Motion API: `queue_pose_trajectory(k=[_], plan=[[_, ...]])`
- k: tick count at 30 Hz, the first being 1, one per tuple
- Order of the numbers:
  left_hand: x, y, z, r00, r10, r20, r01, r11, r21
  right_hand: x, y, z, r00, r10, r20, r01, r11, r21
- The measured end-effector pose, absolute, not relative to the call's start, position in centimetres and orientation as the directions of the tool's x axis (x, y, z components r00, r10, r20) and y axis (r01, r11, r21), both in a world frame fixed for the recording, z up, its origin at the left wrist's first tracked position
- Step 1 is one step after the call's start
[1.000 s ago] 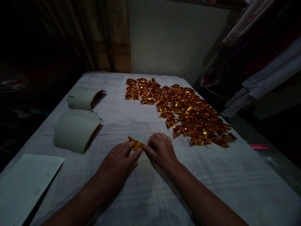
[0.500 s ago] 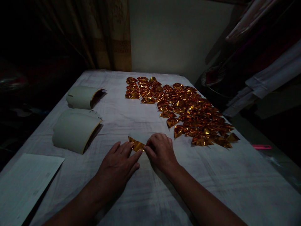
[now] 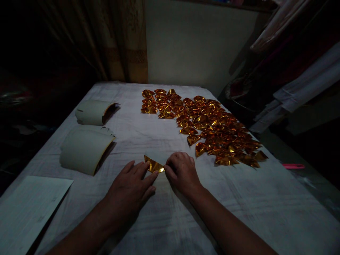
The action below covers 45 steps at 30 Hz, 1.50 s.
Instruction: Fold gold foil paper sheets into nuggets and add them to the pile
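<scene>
Head camera view, dimly lit: two bare hands work over a table (image 3: 255, 209) covered with a pale plaid cloth. A small folded piece of shiny gold foil (image 3: 156, 166) lies between them, on the middle of the table, well apart from the left and right edges.

The left hand (image 3: 132, 186) is palm down and mostly open, its fingers loosely spread, with fingertips resting on the foil's left part and lower edge. The right hand (image 3: 183, 171) is partly closed, fingers curled inward, thumb and forefinger at the foil's right tip; whether they pinch it or only press it cannot be told.

Beyond the right hand, a crowd of folded gold shapes (image 3: 203, 122) stretches from near the middle of the far edge down along the right edge. Toward the left edge sit two arched gray-white stacks (image 3: 85, 150), one behind the other, the farther one nearer the far left corner. Closer to the viewer, a pale flat sheet (image 3: 34, 209) lies by the left edge. Past the right edge is a pink object (image 3: 293, 166), and clothes (image 3: 308, 79) hang above. A patterned curtain (image 3: 124, 46) and plain wall (image 3: 191, 46) stand behind the far edge.
</scene>
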<state>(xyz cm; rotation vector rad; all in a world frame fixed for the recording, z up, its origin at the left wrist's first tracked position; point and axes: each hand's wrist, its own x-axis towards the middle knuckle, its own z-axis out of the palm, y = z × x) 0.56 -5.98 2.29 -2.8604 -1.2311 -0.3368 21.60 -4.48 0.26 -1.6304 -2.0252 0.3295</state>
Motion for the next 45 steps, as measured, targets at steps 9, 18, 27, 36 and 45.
queue_pose_trajectory(k=[9,18,27,36,45], plan=[[0.6,-6.2,2.2,0.668,0.728,0.157,0.726,-0.683,0.079,20.5,-4.3,0.5,-0.106,0.966,0.235,0.881,0.201,-0.429],[0.1,-5.5,3.3,0.704,0.704,0.092,0.698,-0.710,0.093,20.8,-4.1,0.0,-0.124,0.947,0.296,0.866,0.249,-0.434],[1.0,-5.8,3.7,0.648,0.760,0.049,0.754,-0.649,0.099,20.8,-5.2,0.4,-0.406,0.832,0.378,0.756,0.538,-0.373],[-1.1,-3.2,2.0,0.611,0.754,0.242,0.689,-0.657,0.306,20.6,-5.4,1.1,-0.426,0.869,0.252,0.784,0.494,-0.375],[-2.1,-2.0,0.8,0.596,0.719,0.357,0.664,-0.692,0.285,20.0,-5.5,0.7,-0.353,0.886,0.302,0.863,0.433,-0.261]])
